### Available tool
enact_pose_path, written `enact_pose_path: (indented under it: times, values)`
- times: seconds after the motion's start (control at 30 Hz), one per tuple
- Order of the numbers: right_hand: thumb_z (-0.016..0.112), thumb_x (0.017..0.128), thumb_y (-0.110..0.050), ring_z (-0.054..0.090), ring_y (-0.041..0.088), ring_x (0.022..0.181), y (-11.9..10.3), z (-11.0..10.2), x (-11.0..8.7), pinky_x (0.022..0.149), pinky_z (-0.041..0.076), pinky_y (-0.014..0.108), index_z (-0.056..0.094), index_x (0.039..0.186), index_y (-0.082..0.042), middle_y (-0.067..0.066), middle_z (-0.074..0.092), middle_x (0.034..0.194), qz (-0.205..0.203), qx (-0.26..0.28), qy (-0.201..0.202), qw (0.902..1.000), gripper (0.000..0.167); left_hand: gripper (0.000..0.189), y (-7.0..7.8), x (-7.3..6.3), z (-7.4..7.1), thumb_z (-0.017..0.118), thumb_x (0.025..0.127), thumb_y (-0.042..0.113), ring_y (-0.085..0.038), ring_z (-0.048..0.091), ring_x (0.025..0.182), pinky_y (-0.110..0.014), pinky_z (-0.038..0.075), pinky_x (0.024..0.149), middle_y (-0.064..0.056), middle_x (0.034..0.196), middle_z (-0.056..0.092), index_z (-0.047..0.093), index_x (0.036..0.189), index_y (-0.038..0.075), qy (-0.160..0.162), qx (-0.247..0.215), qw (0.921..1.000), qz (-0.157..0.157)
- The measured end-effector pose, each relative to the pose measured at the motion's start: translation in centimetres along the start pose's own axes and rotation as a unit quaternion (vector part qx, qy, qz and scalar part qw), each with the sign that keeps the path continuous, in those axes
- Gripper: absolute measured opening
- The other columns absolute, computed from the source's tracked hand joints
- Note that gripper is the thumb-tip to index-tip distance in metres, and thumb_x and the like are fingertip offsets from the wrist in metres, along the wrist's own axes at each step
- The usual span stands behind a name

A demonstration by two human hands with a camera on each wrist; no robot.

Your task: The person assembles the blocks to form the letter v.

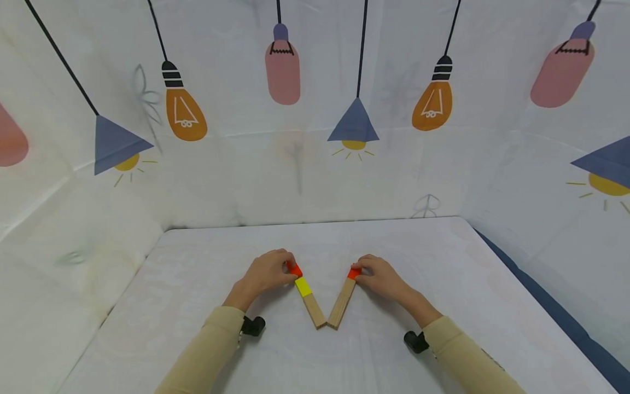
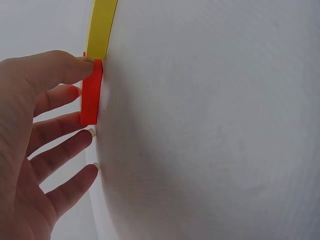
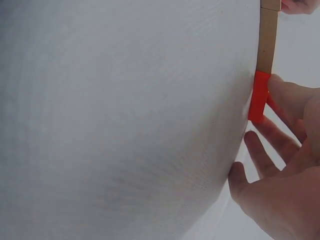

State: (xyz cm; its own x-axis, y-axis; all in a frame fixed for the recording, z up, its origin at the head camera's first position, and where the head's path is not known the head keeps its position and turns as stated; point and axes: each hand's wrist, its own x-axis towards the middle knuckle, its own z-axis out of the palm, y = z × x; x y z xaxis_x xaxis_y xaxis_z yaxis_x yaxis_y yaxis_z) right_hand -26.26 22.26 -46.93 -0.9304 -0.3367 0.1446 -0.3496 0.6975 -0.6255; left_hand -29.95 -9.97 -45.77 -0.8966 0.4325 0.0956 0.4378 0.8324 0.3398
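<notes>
Several small flat blocks lie on the white table in a V. Its left arm runs from a red block (image 1: 295,270) through a yellow block (image 1: 303,287) to a plain wooden block (image 1: 315,312). My left hand (image 1: 268,272) pinches that red block at its sides, thumb near the yellow joint. In the left wrist view the red block (image 2: 91,100) sits end to end with the yellow one (image 2: 101,30). On the right arm, my right hand (image 1: 381,280) pinches another red block (image 1: 353,273), above bare wood (image 1: 342,303). Both arms meet at the bottom.
The white tabletop (image 1: 325,361) spreads around the blocks, its back edge against a pale cloth wall (image 1: 236,186) printed with hanging lamps. Dark blue fabric (image 1: 541,306) runs along the right edge. A small black device (image 1: 253,326) is strapped at each wrist.
</notes>
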Motion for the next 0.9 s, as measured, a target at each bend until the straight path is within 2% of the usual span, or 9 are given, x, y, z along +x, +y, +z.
enact_pose_path:
  times: [0.4,0.9]
  values:
    - [0.070,0.090,-0.011,0.058,0.031,0.120,0.02,-0.01,0.09,0.106,0.043,0.053,0.071,0.118,-0.007,0.008,0.066,0.120,0.000,0.003,-0.001,1.0000,0.028,0.010,-0.19,0.14,-0.09,0.074,0.083,0.026,-0.011,0.051,0.080,-0.030,0.045,0.073,0.010,0.092,0.061,0.066,0.089,0.026,-0.013,-0.024,0.9996,-0.002]
    - [0.070,0.090,-0.010,0.058,0.033,0.120,-0.22,-0.13,0.00,0.106,0.042,0.054,0.071,0.117,-0.006,0.010,0.066,0.121,-0.003,0.002,0.000,1.0000,0.028,0.010,-0.11,-0.13,0.14,0.074,0.086,0.030,-0.011,0.052,0.080,-0.029,0.045,0.071,0.012,0.094,0.061,0.065,0.085,0.028,-0.010,-0.031,0.9995,-0.002]
